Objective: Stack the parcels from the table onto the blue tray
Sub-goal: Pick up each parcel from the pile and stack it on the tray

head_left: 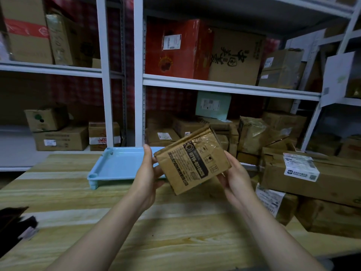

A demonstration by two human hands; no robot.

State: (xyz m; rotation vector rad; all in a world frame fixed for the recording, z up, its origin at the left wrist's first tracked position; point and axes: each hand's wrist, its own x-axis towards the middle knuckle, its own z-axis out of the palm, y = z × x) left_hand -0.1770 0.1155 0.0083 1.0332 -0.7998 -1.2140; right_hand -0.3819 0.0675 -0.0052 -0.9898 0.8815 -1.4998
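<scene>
Left grip (148, 173) and right grip (236, 178) both clamp the small brown cardboard parcel (192, 159), tilted above the wooden counter (175, 222), seemingly steadying it for the light-blue plastic tray (121, 165).

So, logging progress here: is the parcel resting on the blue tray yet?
No, the left hand and right hand hold the parcel up, tilted, clear of the tray.

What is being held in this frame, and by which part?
A brown parcel: the left hand grips its left edge, the right hand its right edge.
</scene>
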